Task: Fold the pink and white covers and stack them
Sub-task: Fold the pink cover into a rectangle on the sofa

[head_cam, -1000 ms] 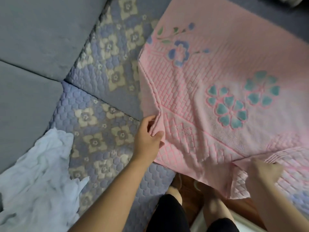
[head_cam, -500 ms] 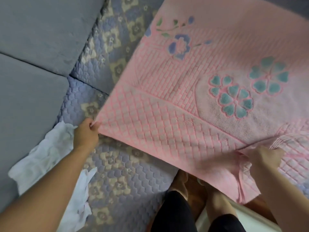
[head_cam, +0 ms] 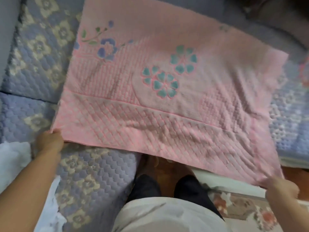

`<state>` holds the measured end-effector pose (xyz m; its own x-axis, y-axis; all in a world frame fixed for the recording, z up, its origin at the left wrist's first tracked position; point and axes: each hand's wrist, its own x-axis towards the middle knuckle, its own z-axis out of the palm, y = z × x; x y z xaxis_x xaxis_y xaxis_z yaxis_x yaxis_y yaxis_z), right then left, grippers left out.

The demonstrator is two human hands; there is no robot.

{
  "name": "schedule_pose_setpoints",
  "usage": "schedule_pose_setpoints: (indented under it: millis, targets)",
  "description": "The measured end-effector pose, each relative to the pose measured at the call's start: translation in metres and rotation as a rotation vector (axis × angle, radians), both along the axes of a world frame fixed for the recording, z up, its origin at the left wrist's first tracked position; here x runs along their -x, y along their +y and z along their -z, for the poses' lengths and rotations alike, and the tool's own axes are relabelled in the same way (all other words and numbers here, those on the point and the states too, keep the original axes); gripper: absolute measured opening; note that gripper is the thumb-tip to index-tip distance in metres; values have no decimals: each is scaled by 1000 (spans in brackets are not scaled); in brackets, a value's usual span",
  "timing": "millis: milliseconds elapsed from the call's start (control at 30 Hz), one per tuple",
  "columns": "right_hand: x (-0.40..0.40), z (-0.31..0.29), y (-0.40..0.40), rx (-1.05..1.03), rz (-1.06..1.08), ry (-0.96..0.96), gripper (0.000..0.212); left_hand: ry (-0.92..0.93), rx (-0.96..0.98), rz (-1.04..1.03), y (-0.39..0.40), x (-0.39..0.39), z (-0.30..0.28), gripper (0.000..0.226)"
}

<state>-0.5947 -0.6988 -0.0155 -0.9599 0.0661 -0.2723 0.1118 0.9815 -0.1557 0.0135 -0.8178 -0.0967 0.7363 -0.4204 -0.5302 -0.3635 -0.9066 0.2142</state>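
Holding pink cover (head_cam: pixel 167 97) flat over sofa: left hand (head_cam: pixel 48 143) and right hand (head_cam: pixel 280 188) each pinch a near corner; white cover (head_cam: pixel 13 158) beside left arm.

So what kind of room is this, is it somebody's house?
Most likely a living room at home. A grey sofa wears a quilted purple flowered seat cover, a flowered rug lies on the wooden floor, and two hands spread a pink cover over the seat.

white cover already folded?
No: the white cover lies crumpled on the sofa beside the left hand, which grips the pink cover.
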Motion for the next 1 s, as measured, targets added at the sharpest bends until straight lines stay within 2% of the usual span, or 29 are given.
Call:
schedule_pose_setpoints:
  millis: [33,67,133,233,300,367,467,533,667,733,867,1000]
  targets:
    - [0,-14,3,29,-47,-35,30,46,57,-35,-2,4,-8,45]
    - [-3,-23,-1,45,-51,-49,33,98,106,-76,-7,11,-18,46]
    - [-21,-42,-13,139,-204,15,32,224,256,-69,-14,33,-40,42]
    - [-76,-69,-44,361,-469,-42,16,347,348,166,-15,94,-95,21]
    - [-113,-75,-53,519,-574,-116,9,404,406,350,-8,141,-133,23]
    - [-159,-87,-67,655,-718,-151,15,497,458,471,0,186,-162,36]
    - [-221,-92,-82,806,-910,-222,25,641,470,537,7,241,-178,32]
    - [-246,-86,-84,852,-914,-284,29,690,451,538,8,257,-179,24]
    - [-259,-86,-81,890,-803,-372,28,681,356,465,5,251,-181,20]
    - [-263,-89,-75,934,-775,-407,24,653,324,495,5,246,-182,16]
    - [-270,-91,-68,973,-693,-448,15,575,284,620,8,245,-183,26]
    - [-269,-86,-67,992,-650,-450,17,611,219,616,3,246,-185,28]
